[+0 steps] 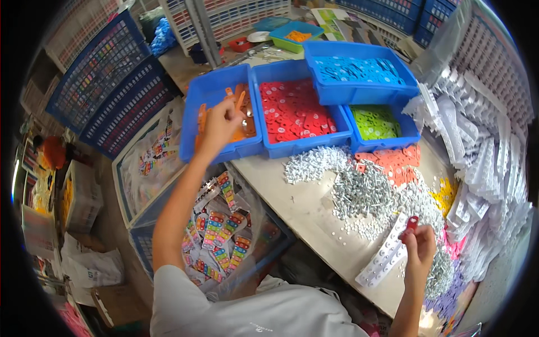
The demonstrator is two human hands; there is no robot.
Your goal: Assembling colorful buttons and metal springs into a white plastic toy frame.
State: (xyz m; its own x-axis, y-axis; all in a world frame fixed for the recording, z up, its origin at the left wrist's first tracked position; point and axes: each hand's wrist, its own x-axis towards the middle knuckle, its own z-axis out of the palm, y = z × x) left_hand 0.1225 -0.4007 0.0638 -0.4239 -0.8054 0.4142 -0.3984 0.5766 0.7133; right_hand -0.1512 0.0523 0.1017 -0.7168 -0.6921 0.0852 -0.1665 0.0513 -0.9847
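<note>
While the left hand [223, 122] is at the blue bin [192, 106] of orange pieces, fingers curled beside an upright orange piece [241, 100], cannot tell if they clamp it. Right hand [420, 247] has thumb and fingers pinched on a red piece [412, 222], held at the upper end of a white strip [379, 262] lying on the table [281, 194], near the silver screws [362, 194].

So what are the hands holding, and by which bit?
The right hand pinches a red piece by its near end; the left hand seems to pinch an orange strip by its lower end.
</note>
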